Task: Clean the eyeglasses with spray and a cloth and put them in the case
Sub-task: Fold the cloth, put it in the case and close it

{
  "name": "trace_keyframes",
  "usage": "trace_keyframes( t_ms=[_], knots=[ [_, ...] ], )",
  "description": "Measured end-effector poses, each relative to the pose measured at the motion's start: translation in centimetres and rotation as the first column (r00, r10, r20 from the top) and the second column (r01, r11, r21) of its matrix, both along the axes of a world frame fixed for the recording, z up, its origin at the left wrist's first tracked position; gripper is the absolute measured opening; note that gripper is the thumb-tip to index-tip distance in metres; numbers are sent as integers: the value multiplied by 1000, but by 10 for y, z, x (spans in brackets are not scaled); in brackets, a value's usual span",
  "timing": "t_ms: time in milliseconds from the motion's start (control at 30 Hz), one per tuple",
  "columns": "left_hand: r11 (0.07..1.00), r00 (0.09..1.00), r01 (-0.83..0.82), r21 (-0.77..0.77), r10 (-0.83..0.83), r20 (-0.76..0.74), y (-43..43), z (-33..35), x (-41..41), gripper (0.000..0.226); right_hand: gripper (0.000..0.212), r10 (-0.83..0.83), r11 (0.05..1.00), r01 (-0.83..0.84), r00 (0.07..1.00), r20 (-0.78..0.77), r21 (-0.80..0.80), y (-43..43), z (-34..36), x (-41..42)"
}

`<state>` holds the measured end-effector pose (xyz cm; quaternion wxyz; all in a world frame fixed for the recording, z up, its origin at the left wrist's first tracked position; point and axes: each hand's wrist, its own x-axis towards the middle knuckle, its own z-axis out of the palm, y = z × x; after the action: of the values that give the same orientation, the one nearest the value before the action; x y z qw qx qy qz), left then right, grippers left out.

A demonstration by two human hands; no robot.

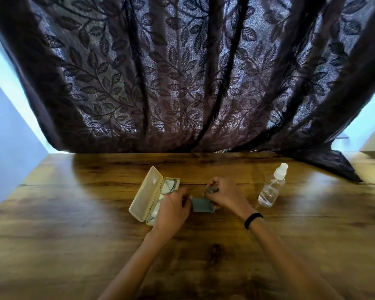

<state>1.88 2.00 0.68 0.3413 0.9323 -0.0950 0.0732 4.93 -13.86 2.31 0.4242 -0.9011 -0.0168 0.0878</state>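
A cream glasses case [144, 192] lies open on the wooden table [74, 234], lid to the left. Thin-framed eyeglasses [168, 187] rest inside its tray, partly hidden by my left hand [173, 210]. Between my hands is a small grey-green cloth [202, 205], folded into a rectangle. My left hand pinches its left edge. My right hand [224, 195] grips its upper right part, where the cloth is bunched in the fingers. A clear spray bottle [272, 189] with a white cap stands to the right of my right hand, apart from it.
A dark leaf-patterned curtain [186, 83] hangs behind the table's far edge and drapes onto the table at the far right [333, 163]. A black band [253, 220] circles my right wrist.
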Motion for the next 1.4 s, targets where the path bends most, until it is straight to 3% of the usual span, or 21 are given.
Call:
trace_keyframes(
  t_ms=[133, 300, 400, 533, 733, 900, 1267, 1400],
  knots=[
    [1000, 1000, -9, -19, 9, 9, 0, 2, 3, 23, 23, 38, 991, -37, 999, 9, -126, 15, 0, -3],
    [997, 998, 6, 76, -1, -69, -1, 0, 6, 29, 22, 185, 955, -186, 982, -26, -231, 19, 2, -10],
    [993, 992, 32, 118, -17, -126, -1, -3, 9, 29, 20, 232, 947, -233, 972, -28, -220, 10, 1, -11],
    [990, 992, 31, 139, -13, -128, 0, -5, 12, 29, 32, 112, 979, -105, 993, 34, -176, -6, -4, -10],
    [982, 995, 17, 189, 2, -101, -5, -3, 16, 25, 23, 14, 966, -3, 999, 38, -260, -15, -19, -12],
    [973, 987, 20, 229, 17, -159, -9, -6, 19, 31, 24, 87, 951, -45, 988, 128, -306, -5, -22, -22],
    [982, 994, 47, 182, -27, -110, -12, -14, 17, 35, 14, 64, 915, 69, 948, 312, -397, -13, -29, -35],
    [980, 995, 48, 194, -29, -98, -14, -15, 17, 34, 18, 68, 926, 51, 952, 298, -373, -17, -34, -39]
  ],
)
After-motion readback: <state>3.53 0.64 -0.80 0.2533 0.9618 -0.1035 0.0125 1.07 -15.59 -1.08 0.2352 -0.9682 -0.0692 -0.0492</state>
